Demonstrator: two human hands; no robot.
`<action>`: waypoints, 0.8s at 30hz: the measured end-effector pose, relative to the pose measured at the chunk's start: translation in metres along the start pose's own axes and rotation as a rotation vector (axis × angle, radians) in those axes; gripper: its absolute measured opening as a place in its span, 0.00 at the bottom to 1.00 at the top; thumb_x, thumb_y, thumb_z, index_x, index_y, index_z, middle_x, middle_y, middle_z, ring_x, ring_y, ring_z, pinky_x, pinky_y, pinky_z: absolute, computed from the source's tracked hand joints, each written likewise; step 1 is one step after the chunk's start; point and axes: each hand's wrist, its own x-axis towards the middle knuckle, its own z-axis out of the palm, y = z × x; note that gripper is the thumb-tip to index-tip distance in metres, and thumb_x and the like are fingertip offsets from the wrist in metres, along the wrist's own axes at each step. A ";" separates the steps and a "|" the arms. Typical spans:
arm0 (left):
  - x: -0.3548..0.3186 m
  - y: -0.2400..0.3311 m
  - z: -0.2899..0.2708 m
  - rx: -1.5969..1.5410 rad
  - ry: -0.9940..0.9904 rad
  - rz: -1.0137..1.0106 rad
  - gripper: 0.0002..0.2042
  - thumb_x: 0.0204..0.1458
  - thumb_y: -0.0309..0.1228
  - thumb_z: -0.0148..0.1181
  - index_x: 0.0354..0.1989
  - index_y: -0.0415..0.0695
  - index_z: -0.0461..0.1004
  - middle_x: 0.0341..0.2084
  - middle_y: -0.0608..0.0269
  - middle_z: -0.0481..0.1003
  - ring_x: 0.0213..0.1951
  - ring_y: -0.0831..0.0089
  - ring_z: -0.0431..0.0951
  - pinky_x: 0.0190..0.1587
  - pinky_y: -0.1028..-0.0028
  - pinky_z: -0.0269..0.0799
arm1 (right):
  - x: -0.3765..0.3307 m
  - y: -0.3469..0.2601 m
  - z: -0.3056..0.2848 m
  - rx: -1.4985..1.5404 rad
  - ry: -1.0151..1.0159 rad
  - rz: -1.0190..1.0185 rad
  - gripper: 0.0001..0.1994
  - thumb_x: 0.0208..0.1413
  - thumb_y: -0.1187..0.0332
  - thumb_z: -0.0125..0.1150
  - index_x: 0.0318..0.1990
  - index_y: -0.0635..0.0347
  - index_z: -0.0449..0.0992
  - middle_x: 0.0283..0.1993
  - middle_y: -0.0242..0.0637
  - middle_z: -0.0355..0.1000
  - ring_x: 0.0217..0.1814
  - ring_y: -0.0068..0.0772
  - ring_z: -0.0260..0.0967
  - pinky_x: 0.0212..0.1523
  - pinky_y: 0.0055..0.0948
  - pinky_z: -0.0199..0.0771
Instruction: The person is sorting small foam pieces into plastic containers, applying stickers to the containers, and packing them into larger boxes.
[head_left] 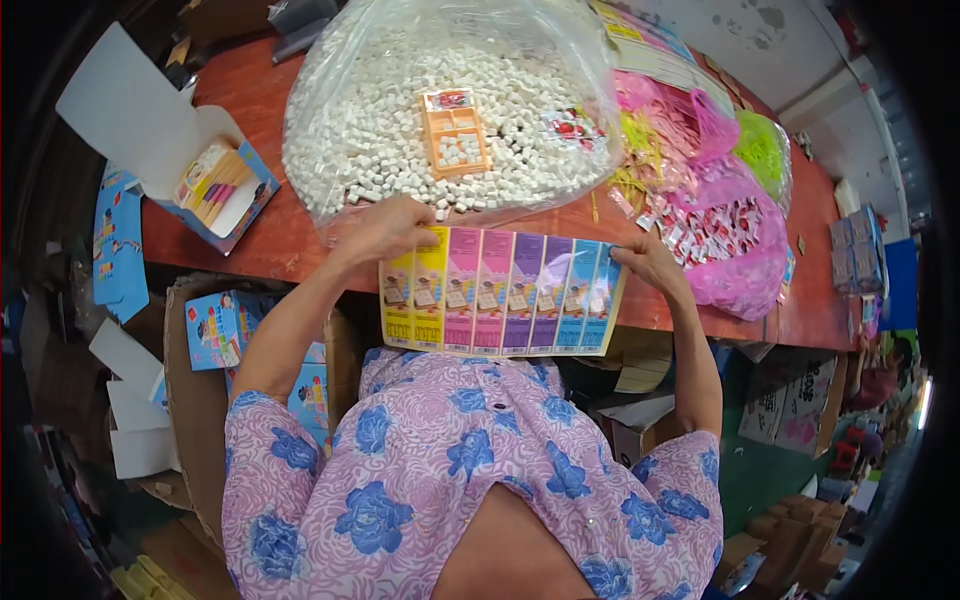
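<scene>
A printed card sheet [500, 290] with yellow, pink, purple and blue strips spans the space over my lap, at the table's front edge. My left hand [398, 228] pinches its upper left corner. At the upper right edge, my right hand [650, 262] grips the same sheet between thumb and fingers. Just beyond the sheet lies a large clear plastic bag [340, 130] full of small white cubes. On the cubes rests an orange compartment tray [457, 135], with white cubes in its near part. A small red-and-white packet [574, 130] lies to its right.
An open box [215, 185] with yellow and purple pieces stands at the table's left. Pink bags [745, 285] with small packets and a bag of green pieces [762, 150] sit at the right. More printed sheets [660, 50] lie behind. Below left, a carton [195, 420] holds blue boxes [220, 330].
</scene>
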 end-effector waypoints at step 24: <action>-0.031 -0.024 0.035 -1.483 0.177 -0.143 0.11 0.49 0.34 0.46 0.33 0.38 0.69 0.27 0.64 0.72 0.29 0.75 0.72 0.33 0.76 0.68 | 0.048 -0.189 0.137 0.067 0.318 -0.944 0.15 0.40 0.72 0.56 0.40 0.59 0.68 0.34 0.40 0.66 0.37 0.42 0.62 0.36 0.34 0.62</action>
